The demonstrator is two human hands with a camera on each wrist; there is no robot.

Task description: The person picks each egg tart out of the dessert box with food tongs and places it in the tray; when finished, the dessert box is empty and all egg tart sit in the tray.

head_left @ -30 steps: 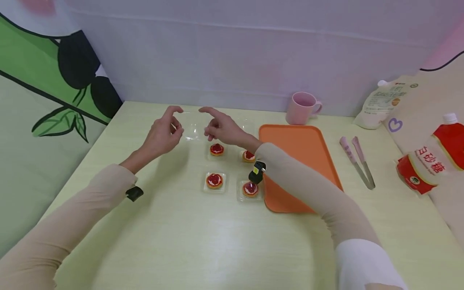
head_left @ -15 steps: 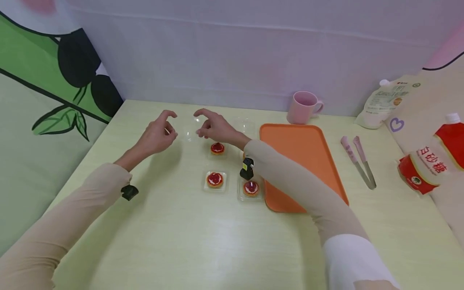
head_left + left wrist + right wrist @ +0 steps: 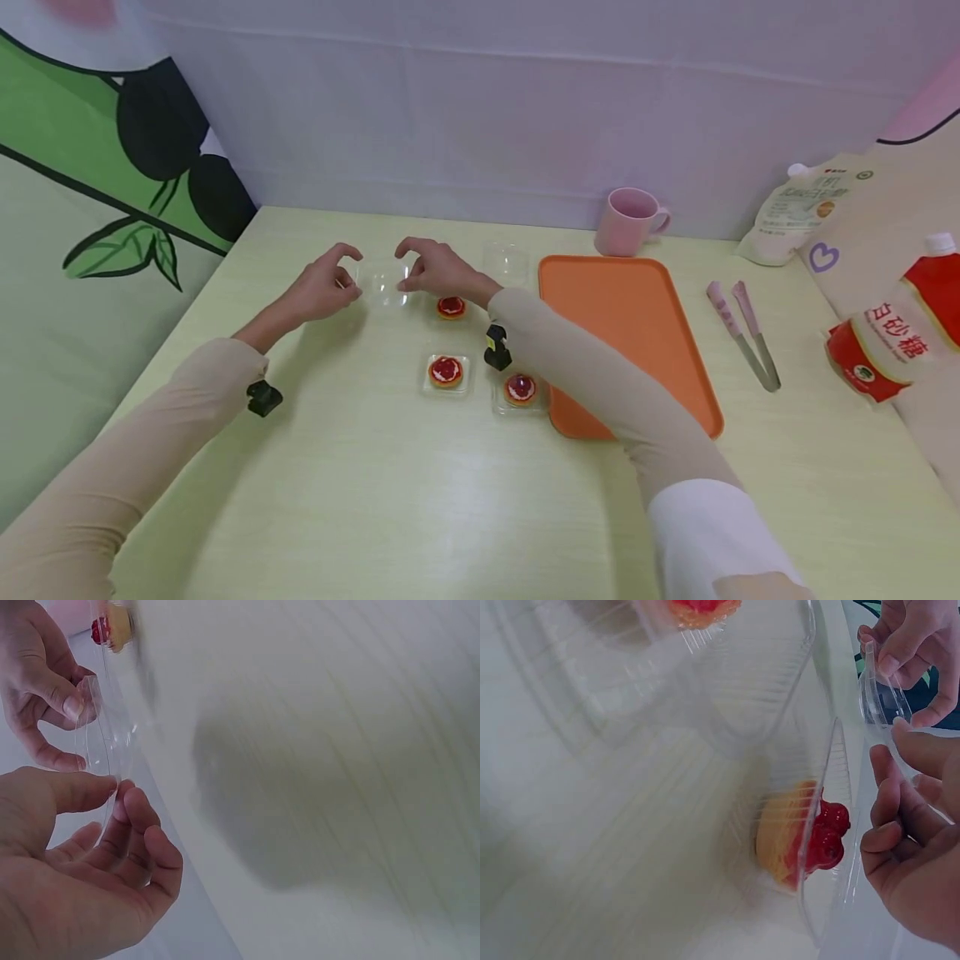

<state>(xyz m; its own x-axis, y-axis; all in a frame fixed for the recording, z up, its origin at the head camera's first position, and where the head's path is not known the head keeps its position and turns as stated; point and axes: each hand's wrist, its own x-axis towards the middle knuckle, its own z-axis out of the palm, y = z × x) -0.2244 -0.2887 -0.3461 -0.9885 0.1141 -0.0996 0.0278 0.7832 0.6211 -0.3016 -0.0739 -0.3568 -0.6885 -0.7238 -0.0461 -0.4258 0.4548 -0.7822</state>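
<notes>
Beyond two round, red-topped golden tarts [image 3: 446,372] in clear square plastic trays [image 3: 446,393] on the pale worktop [image 3: 375,483], a person's left hand [image 3: 318,287] and right hand [image 3: 442,271] pinch opposite sides of a thin clear plastic piece [image 3: 384,283] near the far edge, apparently to steady it.

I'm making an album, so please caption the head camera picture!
Left hand and right hand hold a clear plastic piece near red-topped tarts and an orange tray.

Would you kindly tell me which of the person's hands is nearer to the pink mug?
Right. In the head view, the right hand lies left of the pink mug, pinching the clear plastic piece; the left hand pinches its opposite side, farther left.
</notes>
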